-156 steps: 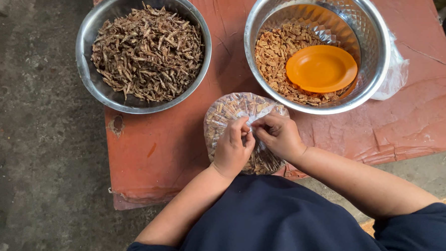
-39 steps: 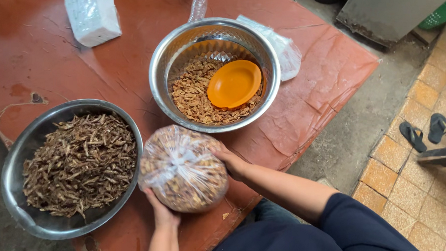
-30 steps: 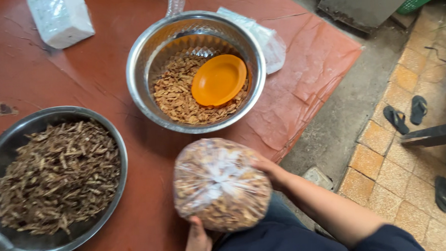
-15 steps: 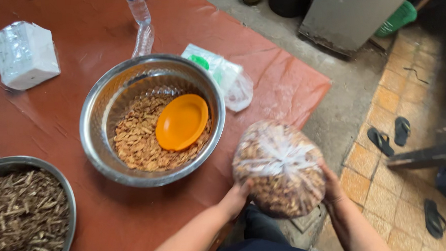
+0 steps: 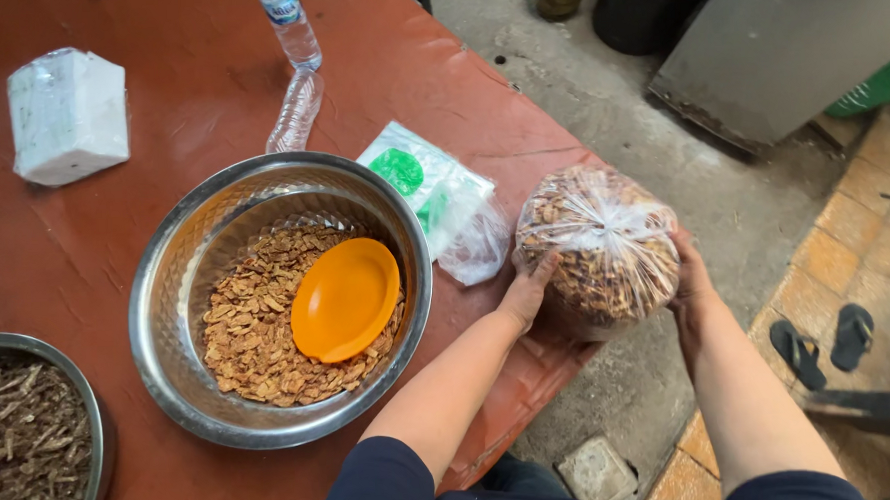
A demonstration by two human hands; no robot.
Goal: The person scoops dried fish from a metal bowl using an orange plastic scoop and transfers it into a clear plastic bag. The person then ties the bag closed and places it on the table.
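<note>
Bag (image 5: pixel 597 245) of brown dried pieces sits between both palms at the desk (image 5: pixel 208 100) corner; left hand (image 5: pixel 529 288) and right hand (image 5: pixel 690 281) clasp its opposite sides.

I see my own two bare forearms entering from the bottom of the frame. Dark navy sleeves cover both upper arms, ending near the elbows. My left hand (image 5: pixel 527 294) and right hand (image 5: pixel 688 281) wear no gloves, rings or watch.
</note>
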